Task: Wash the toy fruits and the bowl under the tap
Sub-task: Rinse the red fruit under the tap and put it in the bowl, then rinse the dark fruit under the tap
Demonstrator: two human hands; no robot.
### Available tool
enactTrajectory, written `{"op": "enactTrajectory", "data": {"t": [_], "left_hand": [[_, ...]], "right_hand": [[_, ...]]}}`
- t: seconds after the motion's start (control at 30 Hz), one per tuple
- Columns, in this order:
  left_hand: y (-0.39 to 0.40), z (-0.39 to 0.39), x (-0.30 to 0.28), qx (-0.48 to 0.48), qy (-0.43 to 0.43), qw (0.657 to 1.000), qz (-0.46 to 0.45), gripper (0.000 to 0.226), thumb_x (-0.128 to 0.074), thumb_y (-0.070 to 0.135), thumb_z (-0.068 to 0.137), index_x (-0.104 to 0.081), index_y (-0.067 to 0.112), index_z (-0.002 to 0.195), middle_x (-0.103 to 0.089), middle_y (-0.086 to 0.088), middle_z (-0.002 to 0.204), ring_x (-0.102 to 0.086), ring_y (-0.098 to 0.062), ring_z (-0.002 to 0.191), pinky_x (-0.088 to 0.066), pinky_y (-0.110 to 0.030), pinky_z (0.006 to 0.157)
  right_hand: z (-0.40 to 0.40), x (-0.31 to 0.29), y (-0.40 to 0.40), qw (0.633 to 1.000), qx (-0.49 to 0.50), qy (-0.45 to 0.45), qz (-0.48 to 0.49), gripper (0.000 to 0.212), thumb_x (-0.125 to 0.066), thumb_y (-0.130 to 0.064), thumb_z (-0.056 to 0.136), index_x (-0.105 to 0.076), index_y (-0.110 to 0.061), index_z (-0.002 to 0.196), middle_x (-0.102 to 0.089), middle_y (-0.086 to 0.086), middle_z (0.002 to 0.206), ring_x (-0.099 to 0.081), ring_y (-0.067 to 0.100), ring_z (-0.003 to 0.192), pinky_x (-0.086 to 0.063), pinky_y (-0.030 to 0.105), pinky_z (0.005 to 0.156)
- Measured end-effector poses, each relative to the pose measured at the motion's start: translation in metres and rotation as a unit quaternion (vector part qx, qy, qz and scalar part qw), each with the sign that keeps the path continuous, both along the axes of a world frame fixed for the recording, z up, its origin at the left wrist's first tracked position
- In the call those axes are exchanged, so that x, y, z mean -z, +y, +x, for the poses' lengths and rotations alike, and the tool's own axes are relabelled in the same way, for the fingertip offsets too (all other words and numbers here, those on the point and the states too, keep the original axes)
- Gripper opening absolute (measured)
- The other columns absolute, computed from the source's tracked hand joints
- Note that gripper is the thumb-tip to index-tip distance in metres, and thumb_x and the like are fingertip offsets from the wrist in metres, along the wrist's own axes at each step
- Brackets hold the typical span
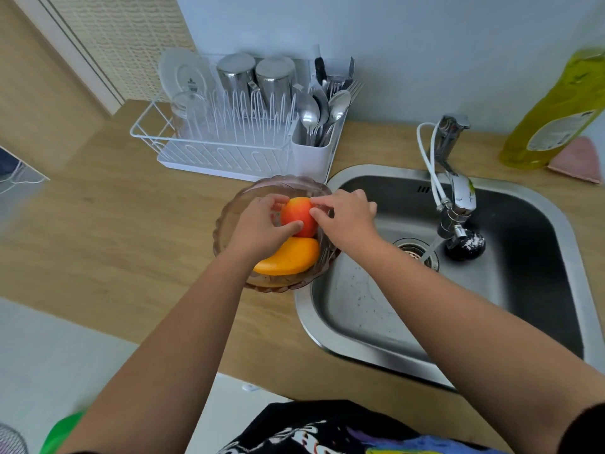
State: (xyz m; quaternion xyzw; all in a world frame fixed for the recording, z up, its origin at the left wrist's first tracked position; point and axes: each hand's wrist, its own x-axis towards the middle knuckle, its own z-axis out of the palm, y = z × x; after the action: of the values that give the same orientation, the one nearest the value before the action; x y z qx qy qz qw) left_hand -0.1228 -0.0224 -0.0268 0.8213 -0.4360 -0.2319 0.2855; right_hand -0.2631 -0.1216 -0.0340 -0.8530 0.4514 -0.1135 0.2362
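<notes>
You get bright, even, soft light with faint shadows. Glare sits on the sink (pixel 330 309) rim and the steel cups (pixel 255 77) at twelve o'clock. Wide-angle bending and blur smear the yellow bottle (pixel 553 116) at two o'clock.

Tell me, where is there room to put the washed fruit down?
Bare wooden counter lies left of the glass bowl, in front of the dish rack. The sink floor nearest you is bare too. It is crowded in the rack and under the tap.
</notes>
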Motion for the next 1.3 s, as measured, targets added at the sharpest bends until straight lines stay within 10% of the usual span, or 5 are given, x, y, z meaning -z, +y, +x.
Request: {"op": "enactTrajectory", "data": {"t": [0.2,0.4,0.67,0.8,1.3], "left_hand": [[0.007,-0.021,-0.023,-0.023,-0.048,0.997,-0.057,0.034,-0.067,0.034,0.093,-0.065,0.024,0.125,-0.059,0.010,0.127,-0.050,-0.003,0.110,-0.031,0.003,0.072],[0.011,-0.099,-0.013,0.168,-0.106,0.950,-0.241,0.020,-0.061,0.018,0.090,-0.074,0.014,0.106,-0.070,0.000,0.108,-0.063,-0.011,0.102,-0.049,-0.021,0.089],[-0.048,-0.180,0.059,0.133,0.176,0.969,0.110,0.021,-0.052,0.016,0.098,-0.071,0.025,0.103,-0.069,0.004,0.101,-0.063,-0.014,0.088,-0.048,-0.021,0.067],[-0.090,-0.192,0.088,-0.051,0.432,0.891,0.128,0.030,-0.036,-0.007,0.099,-0.062,0.006,0.105,-0.058,-0.011,0.083,-0.052,-0.018,0.068,-0.040,-0.022,0.063],[-0.176,-0.249,0.137,-0.019,0.392,0.909,0.143,0.021,-0.048,0.019,0.093,-0.053,0.021,0.073,-0.051,0.000,0.068,-0.045,-0.015,0.057,-0.035,-0.025,0.053]], "right_hand": [[-0.042,0.002,0.011,0.975,0.053,-0.196,0.085,0.022,-0.054,-0.029,0.094,-0.071,-0.031,0.107,-0.066,-0.004,0.099,-0.051,0.020,0.095,-0.042,0.035,0.081],[-0.116,0.037,0.027,0.955,0.097,-0.147,0.238,0.016,-0.060,-0.021,0.090,-0.070,-0.034,0.087,-0.061,-0.011,0.074,-0.053,0.010,0.067,-0.037,0.022,0.060],[-0.187,0.073,-0.002,0.847,0.301,-0.181,0.399,0.018,-0.058,-0.029,0.089,-0.070,-0.017,0.096,-0.070,0.008,0.090,-0.053,0.019,0.072,-0.039,0.028,0.061],[-0.209,0.082,-0.024,0.810,0.384,-0.223,0.384,0.016,-0.059,-0.027,0.087,-0.070,-0.016,0.091,-0.068,0.006,0.082,-0.048,0.019,0.066,-0.035,0.027,0.058],[-0.239,0.108,-0.105,0.776,0.469,-0.334,0.257,0.036,-0.050,-0.012,0.094,-0.064,-0.015,0.127,-0.062,0.001,0.131,-0.056,0.013,0.115,-0.039,0.021,0.094]]}}
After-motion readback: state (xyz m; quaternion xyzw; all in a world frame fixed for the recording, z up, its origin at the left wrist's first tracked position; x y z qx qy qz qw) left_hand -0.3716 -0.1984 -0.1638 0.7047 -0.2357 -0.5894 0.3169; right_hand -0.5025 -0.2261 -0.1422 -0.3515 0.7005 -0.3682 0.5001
